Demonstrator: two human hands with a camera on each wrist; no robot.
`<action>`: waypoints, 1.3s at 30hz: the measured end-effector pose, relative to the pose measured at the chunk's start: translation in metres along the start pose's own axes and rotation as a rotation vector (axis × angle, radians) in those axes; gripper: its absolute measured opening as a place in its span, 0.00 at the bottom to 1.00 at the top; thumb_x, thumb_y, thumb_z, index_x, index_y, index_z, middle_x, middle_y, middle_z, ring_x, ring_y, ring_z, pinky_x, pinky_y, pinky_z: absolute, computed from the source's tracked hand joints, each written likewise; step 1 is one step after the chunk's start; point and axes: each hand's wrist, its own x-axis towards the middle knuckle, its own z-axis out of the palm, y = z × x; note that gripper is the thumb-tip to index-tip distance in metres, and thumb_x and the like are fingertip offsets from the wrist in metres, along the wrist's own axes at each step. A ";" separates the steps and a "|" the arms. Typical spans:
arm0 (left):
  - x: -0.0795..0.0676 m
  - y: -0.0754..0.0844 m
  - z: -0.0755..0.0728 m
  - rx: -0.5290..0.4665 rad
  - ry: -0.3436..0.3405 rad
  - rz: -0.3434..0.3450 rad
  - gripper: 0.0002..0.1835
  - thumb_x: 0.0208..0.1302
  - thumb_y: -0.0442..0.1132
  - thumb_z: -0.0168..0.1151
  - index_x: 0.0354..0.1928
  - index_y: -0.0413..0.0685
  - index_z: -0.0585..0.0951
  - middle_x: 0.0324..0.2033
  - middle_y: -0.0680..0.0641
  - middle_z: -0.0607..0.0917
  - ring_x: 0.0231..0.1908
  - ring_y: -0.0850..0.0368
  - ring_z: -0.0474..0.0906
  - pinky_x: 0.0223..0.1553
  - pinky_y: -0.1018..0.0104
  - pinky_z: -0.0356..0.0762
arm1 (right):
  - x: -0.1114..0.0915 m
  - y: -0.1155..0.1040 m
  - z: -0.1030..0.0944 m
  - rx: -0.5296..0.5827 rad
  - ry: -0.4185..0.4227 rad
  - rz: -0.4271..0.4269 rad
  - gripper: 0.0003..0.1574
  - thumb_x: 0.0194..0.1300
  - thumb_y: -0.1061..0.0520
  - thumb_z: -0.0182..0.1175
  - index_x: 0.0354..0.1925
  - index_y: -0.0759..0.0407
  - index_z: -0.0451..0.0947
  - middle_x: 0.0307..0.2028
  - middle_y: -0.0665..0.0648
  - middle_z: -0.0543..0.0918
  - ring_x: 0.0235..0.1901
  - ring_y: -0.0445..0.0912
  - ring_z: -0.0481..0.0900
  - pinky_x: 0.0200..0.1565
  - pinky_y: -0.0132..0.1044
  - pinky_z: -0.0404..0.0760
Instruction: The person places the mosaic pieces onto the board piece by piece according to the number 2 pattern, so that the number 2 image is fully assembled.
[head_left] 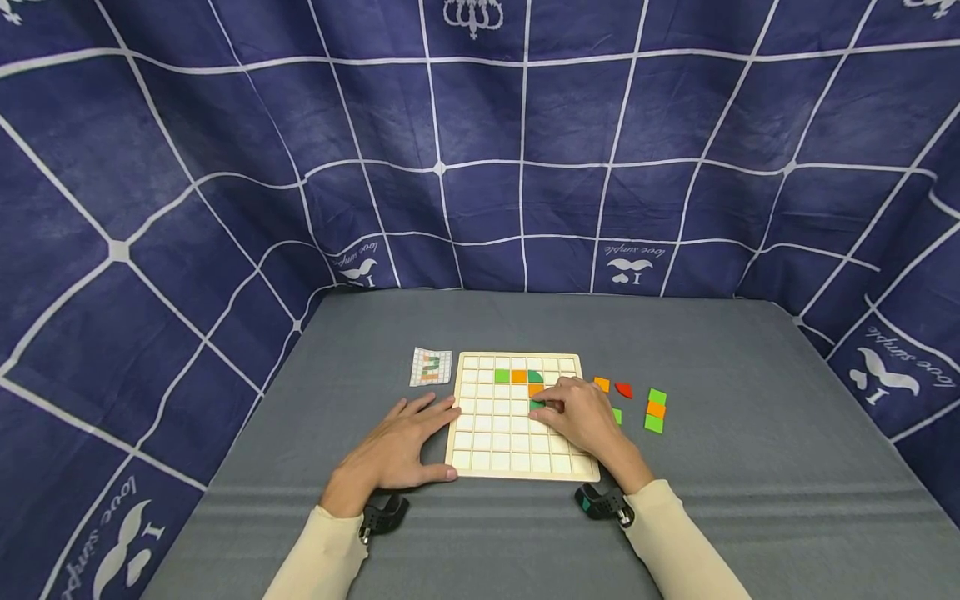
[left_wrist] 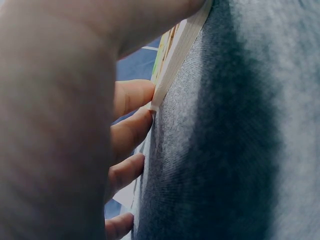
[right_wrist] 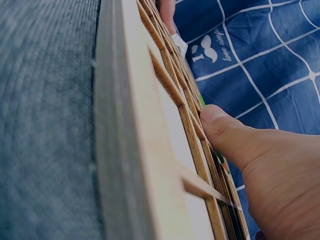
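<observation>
Nearest, the left hand (head_left: 405,442) lies at the left edge of the board (head_left: 482,440), its fingers loosely spread rather than curled, thumb and forefinger touching the wooden rim. That light bracing suits the work: it should stop the board sliding on the grey surface (head_left: 510,542) while leaving the grid unobstructed. Pressing harder would probably only shove it sideways.

A little further in, the right hand (head_left: 581,412) reaches over the board's right side. Its thumb and forefinger are nearly together, pinching the dark green piece (head_left: 536,404) over a cell just below the upper orange square (head_left: 536,390). Whether the piece is fully seated cannot be told; the hand covers part of it, and the right wrist view shows mainly the thumb above the raised ridges. To set it well, I would line its sides up with those ridges, lower it flat, then release gently and tap the top, keeping the knuckles off the neighbouring orange square.

Beyond, along one row, sit the green square (head_left: 502,376), the left orange square (head_left: 519,377) and the dark green quarter-round (head_left: 535,377). The picture card (head_left: 431,367) lies beside the board's upper left corner, handy for checking which way a curve should face.
</observation>
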 end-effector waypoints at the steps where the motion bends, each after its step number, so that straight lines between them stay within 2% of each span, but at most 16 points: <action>1: 0.000 0.000 0.000 0.000 0.002 0.002 0.51 0.54 0.77 0.60 0.78 0.69 0.60 0.78 0.58 0.57 0.79 0.46 0.49 0.75 0.32 0.46 | 0.000 0.000 0.000 0.003 0.000 -0.001 0.14 0.54 0.40 0.75 0.40 0.38 0.91 0.19 0.38 0.69 0.22 0.35 0.64 0.24 0.30 0.62; 9: 0.000 -0.001 0.001 0.014 0.012 0.003 0.51 0.54 0.78 0.59 0.77 0.69 0.61 0.78 0.58 0.58 0.79 0.46 0.50 0.75 0.32 0.47 | 0.000 -0.001 -0.001 0.027 -0.007 0.019 0.16 0.53 0.39 0.76 0.41 0.38 0.90 0.20 0.38 0.68 0.23 0.36 0.64 0.28 0.33 0.60; 19: -0.001 -0.002 0.002 -0.008 0.011 0.012 0.50 0.54 0.77 0.60 0.77 0.69 0.61 0.78 0.57 0.58 0.79 0.45 0.50 0.75 0.32 0.46 | -0.004 -0.005 -0.009 0.041 0.061 -0.006 0.19 0.51 0.39 0.77 0.42 0.41 0.90 0.21 0.43 0.71 0.23 0.35 0.62 0.30 0.33 0.59; 26: -0.001 -0.003 0.002 -0.007 0.010 0.007 0.50 0.54 0.79 0.59 0.77 0.70 0.61 0.78 0.58 0.58 0.79 0.46 0.49 0.75 0.32 0.45 | -0.007 -0.006 -0.016 0.015 0.098 0.009 0.20 0.50 0.39 0.78 0.41 0.44 0.91 0.21 0.45 0.74 0.24 0.36 0.64 0.32 0.33 0.62; 33: 0.000 -0.002 0.001 -0.003 0.021 0.011 0.50 0.54 0.78 0.59 0.77 0.69 0.61 0.78 0.58 0.59 0.79 0.46 0.50 0.75 0.32 0.46 | -0.012 -0.002 -0.027 -0.037 0.133 0.037 0.20 0.51 0.39 0.77 0.42 0.43 0.91 0.22 0.41 0.72 0.24 0.36 0.64 0.31 0.33 0.58; 39: -0.003 -0.002 0.001 0.000 0.024 0.025 0.50 0.54 0.78 0.60 0.77 0.67 0.62 0.78 0.56 0.60 0.78 0.44 0.51 0.74 0.30 0.48 | -0.022 0.007 -0.034 -0.067 0.181 0.037 0.19 0.51 0.40 0.77 0.40 0.45 0.91 0.20 0.44 0.71 0.22 0.37 0.61 0.30 0.34 0.56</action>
